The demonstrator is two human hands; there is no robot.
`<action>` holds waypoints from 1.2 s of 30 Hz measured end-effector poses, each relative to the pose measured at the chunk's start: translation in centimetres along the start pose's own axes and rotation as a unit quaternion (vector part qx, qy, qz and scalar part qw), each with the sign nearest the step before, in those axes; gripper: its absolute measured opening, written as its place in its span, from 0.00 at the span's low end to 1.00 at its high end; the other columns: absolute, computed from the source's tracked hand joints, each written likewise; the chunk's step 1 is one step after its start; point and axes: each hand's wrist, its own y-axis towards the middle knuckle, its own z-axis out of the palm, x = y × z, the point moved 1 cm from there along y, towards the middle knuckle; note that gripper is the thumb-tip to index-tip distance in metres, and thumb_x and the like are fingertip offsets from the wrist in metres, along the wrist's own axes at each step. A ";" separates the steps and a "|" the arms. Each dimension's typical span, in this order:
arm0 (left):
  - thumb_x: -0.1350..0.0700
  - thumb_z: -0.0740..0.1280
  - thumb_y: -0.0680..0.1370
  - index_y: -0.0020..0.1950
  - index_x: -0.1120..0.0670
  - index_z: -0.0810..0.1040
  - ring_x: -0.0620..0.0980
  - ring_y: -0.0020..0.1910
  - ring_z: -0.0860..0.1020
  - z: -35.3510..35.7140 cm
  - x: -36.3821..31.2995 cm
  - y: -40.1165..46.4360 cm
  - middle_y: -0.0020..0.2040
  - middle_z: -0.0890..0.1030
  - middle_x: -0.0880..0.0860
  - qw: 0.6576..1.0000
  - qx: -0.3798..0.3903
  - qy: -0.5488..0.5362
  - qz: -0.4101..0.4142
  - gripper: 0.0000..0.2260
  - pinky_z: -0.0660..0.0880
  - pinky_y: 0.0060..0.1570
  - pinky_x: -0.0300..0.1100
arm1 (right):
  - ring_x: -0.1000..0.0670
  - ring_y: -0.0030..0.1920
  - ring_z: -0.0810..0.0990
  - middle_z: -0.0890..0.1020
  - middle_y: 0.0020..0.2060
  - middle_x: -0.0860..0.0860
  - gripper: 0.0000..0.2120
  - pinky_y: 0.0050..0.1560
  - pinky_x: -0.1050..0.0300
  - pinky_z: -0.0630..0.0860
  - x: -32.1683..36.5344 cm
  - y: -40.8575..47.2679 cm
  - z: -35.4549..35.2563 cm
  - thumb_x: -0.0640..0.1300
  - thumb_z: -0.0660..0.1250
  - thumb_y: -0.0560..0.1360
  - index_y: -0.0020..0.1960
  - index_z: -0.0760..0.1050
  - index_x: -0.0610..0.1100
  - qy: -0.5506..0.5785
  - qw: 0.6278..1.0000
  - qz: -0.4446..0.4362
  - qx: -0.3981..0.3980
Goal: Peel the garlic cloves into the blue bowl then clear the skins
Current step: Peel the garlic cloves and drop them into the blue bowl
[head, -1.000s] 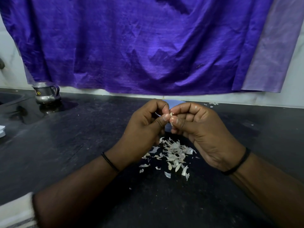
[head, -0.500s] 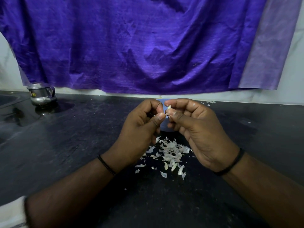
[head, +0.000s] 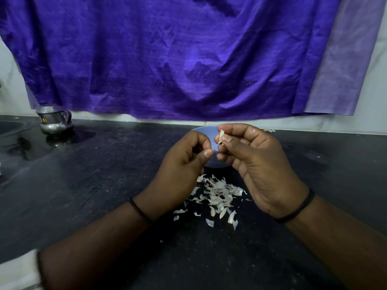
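With skins heaped nearest, peeling the pinched clove.
Past garlic skins [head: 217, 195] on countertop [head: 94, 195]: left hand [head: 184, 164] curled, seemingly holding nothing; right hand [head: 257, 162] pinching garlic clove [head: 221, 136] over blue bowl [head: 204, 131]. Strip remaining skin cleanly, then drop straight down.

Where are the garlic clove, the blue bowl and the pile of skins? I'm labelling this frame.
garlic clove [head: 221, 136], head view, its pale middle.
blue bowl [head: 204, 130], head view, far rim left of the hands.
pile of skins [head: 218, 193], head view, its thick centre.
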 end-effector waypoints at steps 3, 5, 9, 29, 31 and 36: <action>0.63 0.63 0.81 0.46 0.53 0.73 0.42 0.30 0.71 0.0 0.0 -0.1 0.32 0.73 0.45 1.000 -0.006 0.007 -0.007 0.07 0.71 0.29 0.35 | 0.52 0.41 0.81 0.85 0.42 0.45 0.08 0.46 0.57 0.80 0.2 0.1 0.0 0.34 0.67 0.76 0.54 0.80 0.41 0.011 1.000 0.003 0.003; 0.62 0.63 0.82 0.47 0.53 0.74 0.44 0.31 0.71 0.0 0.0 -0.1 0.32 0.73 0.46 1.000 -0.008 0.000 -0.010 0.06 0.71 0.30 0.36 | 0.51 0.41 0.81 0.85 0.42 0.45 0.08 0.46 0.57 0.80 0.2 0.1 0.0 0.34 0.67 0.76 0.54 0.80 0.40 0.003 1.000 0.006 0.005; 0.58 0.62 0.82 0.48 0.51 0.78 0.44 0.31 0.71 0.1 -0.2 -0.2 0.32 0.74 0.45 0.999 -0.030 0.012 0.002 0.07 0.71 0.30 0.37 | 0.52 0.42 0.83 0.86 0.42 0.46 0.07 0.44 0.58 0.80 0.1 -0.1 0.0 0.34 0.69 0.76 0.52 0.81 0.40 -0.062 0.998 -0.009 0.005; 0.62 0.74 0.74 0.44 0.54 0.84 0.41 0.27 0.73 -0.1 -0.2 -0.2 0.35 0.81 0.47 0.991 -0.110 0.073 0.029 0.03 0.70 0.30 0.32 | 0.53 0.41 0.82 0.85 0.39 0.47 0.05 0.41 0.61 0.80 -0.5 -0.1 0.0 0.34 0.69 0.76 0.49 0.82 0.41 -0.071 0.997 0.002 -0.016; 0.62 0.74 0.75 0.44 0.54 0.84 0.41 0.27 0.73 -0.1 -0.1 -0.2 0.34 0.80 0.46 0.989 -0.111 0.090 0.031 0.03 0.69 0.30 0.31 | 0.53 0.40 0.82 0.85 0.38 0.46 0.05 0.40 0.61 0.81 -0.5 -0.1 0.0 0.34 0.69 0.76 0.49 0.82 0.40 -0.076 0.997 0.000 -0.019; 0.62 0.73 0.74 0.43 0.53 0.84 0.45 0.29 0.76 -0.3 0.0 -0.3 0.36 0.80 0.45 0.980 -0.117 0.150 0.060 0.05 0.71 0.32 0.31 | 0.54 0.37 0.83 0.86 0.37 0.44 0.05 0.38 0.63 0.81 -0.3 -0.2 0.1 0.32 0.70 0.75 0.48 0.82 0.39 -0.082 0.996 -0.007 -0.026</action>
